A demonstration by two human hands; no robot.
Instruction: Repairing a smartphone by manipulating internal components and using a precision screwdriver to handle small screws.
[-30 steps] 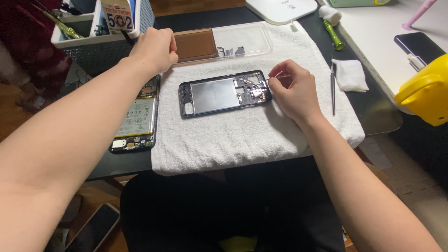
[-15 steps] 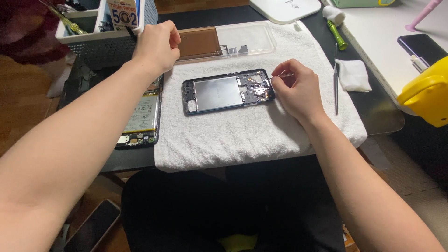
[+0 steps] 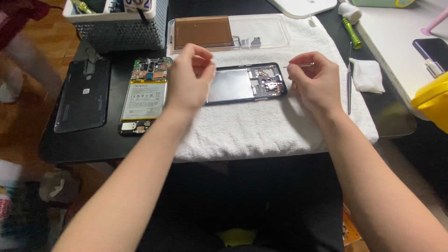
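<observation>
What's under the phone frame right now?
The phone frame lies flat on a white towel, which covers the dark table. The left hand hovers over the frame's left end, hiding that part; what lies beneath the towel there cannot be seen.

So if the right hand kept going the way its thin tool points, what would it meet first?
Probably the left hand: the right hand holds its thin tool pointing leftward above the phone frame. Depth is unclear.
</observation>
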